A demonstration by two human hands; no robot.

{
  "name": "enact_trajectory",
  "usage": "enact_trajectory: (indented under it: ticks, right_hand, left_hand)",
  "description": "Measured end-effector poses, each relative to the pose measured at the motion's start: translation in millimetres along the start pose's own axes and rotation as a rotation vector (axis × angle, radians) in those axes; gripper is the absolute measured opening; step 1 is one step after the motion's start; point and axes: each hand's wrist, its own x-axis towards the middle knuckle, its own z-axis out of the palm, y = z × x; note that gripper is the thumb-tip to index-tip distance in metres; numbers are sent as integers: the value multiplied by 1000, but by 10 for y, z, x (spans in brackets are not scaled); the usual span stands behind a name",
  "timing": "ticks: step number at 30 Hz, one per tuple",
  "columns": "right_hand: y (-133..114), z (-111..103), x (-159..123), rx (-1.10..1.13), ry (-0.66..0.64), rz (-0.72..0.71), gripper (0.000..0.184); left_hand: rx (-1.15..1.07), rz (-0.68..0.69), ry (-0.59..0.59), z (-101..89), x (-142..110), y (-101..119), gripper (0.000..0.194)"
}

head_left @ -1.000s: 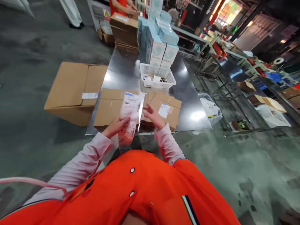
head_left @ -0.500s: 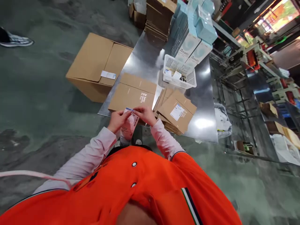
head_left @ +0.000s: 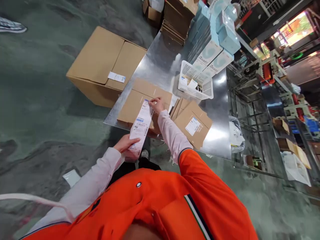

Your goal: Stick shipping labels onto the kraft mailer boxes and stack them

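Observation:
A long strip of white printed shipping labels (head_left: 140, 128) stretches between my two hands. My left hand (head_left: 126, 143) pinches its lower part, thumb on top, just off the table's front edge. At the strip's far end, my right hand (head_left: 157, 105) grips the top corner above a flat brown cardboard carton (head_left: 132, 106). To the right of that lies a stack of folded cartons (head_left: 183, 125); the top one bears a white shipping label (head_left: 193, 126).
The metal table (head_left: 220, 133) holds a white plastic basket (head_left: 186, 89) and stacked light-blue boxes (head_left: 212, 55). A large closed cardboard box (head_left: 97, 56) stands left of it. A clear plastic bag (head_left: 236, 135) is at the table's right side. Another person's shoe (head_left: 11, 26) shows far left.
My hands, close together before, have moved apart. The right went forward over the carton with the strip's end, the left down toward my body, and the label strip now lies stretched out.

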Motion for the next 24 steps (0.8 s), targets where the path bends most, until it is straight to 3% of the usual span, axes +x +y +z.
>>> enact_trajectory:
  ticks: [2, 4, 6, 8, 10, 12, 13, 14, 16, 18, 19, 21, 24]
  right_hand:
    - [-18, 84, 53, -174, 5, -23, 59]
    - [-57, 176, -20, -330, -50, -175, 72]
    - [-90, 266, -228, -403, -156, -351, 76]
    - [-92, 338, -559, -392, -256, -497, 78]
    - [-46, 363, -928, -336, -363, -668, 77]
    - [47, 308, -1198, -264, -490, -834, 63]
    - [109, 242, -1261, -238, -515, -851, 52]
    - [182, 151, -1269, -229, -487, -807, 44]
    - [365, -93, -1154, -273, -309, -564, 40]
    - [591, -359, -976, -373, -169, -289, 42]
    - [709, -475, -906, -422, -172, -218, 43]
    - [920, -634, -849, -497, -262, -211, 39]
    - [1090, -680, -898, -584, -308, -310, 33]
  left_hand:
    - [43, -35, 21, -81, -139, -229, 60]
    - [83, -44, 37, -170, -321, -380, 56]
    - [128, -32, 61, -264, -476, -367, 51]
    - [175, -5, 109, -341, -539, -156, 52]
    - [198, 51, 185, -369, -491, 214, 52]
    - [188, 122, 289, -326, -363, 641, 45]
    - [190, 161, 345, -280, -282, 840, 38]
    - [200, 206, 397, -223, -197, 1014, 31]
    - [254, 304, 472, -102, -21, 1264, 22]
    - [342, 390, 510, -21, 162, 1382, 23]
    - [403, 415, 528, -8, 255, 1405, 26]
    - [566, 436, 563, -36, 439, 1411, 31]
    - [785, 475, 573, -156, 675, 1393, 35]
